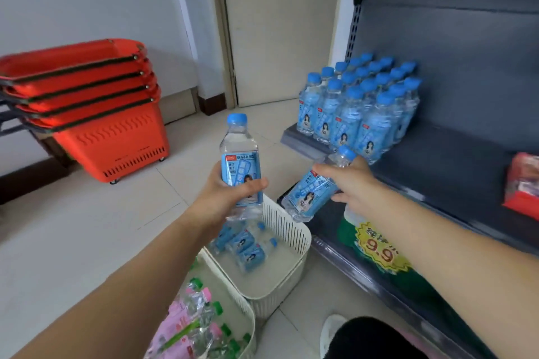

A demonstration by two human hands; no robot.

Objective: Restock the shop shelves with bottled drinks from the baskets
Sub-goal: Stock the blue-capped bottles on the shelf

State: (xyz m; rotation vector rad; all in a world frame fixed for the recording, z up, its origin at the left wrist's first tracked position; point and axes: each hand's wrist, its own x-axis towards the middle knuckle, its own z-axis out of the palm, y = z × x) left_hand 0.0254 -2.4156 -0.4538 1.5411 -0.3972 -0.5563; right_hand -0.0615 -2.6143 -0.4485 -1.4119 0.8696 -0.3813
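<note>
A pale tiled floor (87,236) and a white wall were seen behind a dark grey shelf (437,160) at the right. A stack of red baskets (96,114) stood well apart at the left. On the shelf, a block of blue-capped bottles (358,108) was already stood upright at its left end. Below, a cream basket (291,242) lay on the floor against the shelf base, with a few of the same bottles lying flat inside; a 2nd basket (242,326), nearer the camera, held pink- and green-labelled bottles.

2 bottles were held above the cream basket. The left bottle (240,166) was kept upright, the left hand (230,198) wrapped around its label with fingers closed on it. The right bottle (315,186) was tilted, cap toward the shelf, and the right hand (353,183) was clamped on its upper half.

The bottles appeared full, so moderate weight was judged likely. The thin clear walls would probably give under a hard squeeze, and the glossy labels could slip. A hold at mid-body, around the label, was judged firmest; the base should be set down flat beside the standing rows.
</note>
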